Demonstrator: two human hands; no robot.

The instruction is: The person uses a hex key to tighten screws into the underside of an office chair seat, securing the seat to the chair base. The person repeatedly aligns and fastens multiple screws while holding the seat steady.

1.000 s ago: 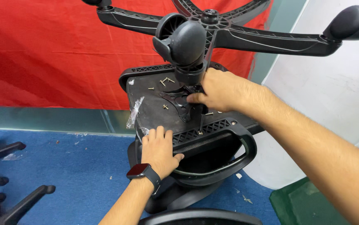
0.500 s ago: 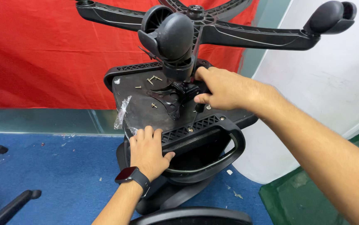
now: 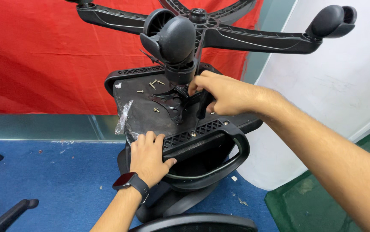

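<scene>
An upside-down black office chair fills the middle of the head view, its seat underside (image 3: 144, 112) facing up and its star base (image 3: 253, 39) with casters on top. My right hand (image 3: 221, 92) grips a black-handled screwdriver (image 3: 202, 107) whose tip stands on a screw in the ribbed arm bracket (image 3: 202, 131). My left hand (image 3: 148, 157), with a dark watch on the wrist, rests flat on the seat's near edge beside that bracket. Several loose screws (image 3: 152, 83) lie on the seat underside. A black metal mounting plate (image 3: 172, 103) sits under the column.
A red cloth (image 3: 34, 56) hangs behind the chair. A white panel (image 3: 331, 99) stands to the right. Blue carpet (image 3: 56, 180) covers the floor, green matting (image 3: 305, 206) at the lower right. Other black chair parts (image 3: 9, 212) lie at the lower left, and clear plastic wrap (image 3: 122, 116) clings to the seat.
My right hand has moved from the column down towards the arm bracket, with the screwdriver now upright on a screw. The view has shifted so the chair sits more to the right.
</scene>
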